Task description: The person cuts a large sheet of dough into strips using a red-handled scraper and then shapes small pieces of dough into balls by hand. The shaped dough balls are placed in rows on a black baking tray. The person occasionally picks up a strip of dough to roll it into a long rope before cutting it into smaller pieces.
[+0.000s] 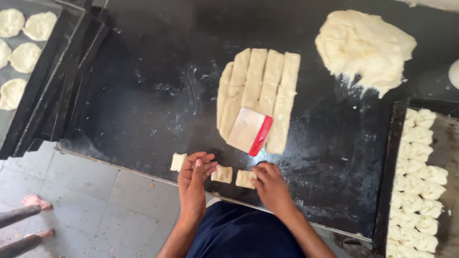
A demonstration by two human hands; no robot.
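We see the left hand point(193, 179) at the near edge of the black worktop point(143, 110), fingers together and stretched flat – whether there is dough under it we cannot tell. The right hand point(271, 184) presses its fingertips on a small dough piece point(245, 178) at that same edge – a second piece point(222, 174) lies between the hands, a third point(178, 162) just left. Behind them sits the cut dough slab point(258, 91) mid-worktop, with a red-edged scraper point(249, 131) lying on it.

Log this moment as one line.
left hand: open, over dough pieces | right hand: on dough piece | scraper: on cut dough strips
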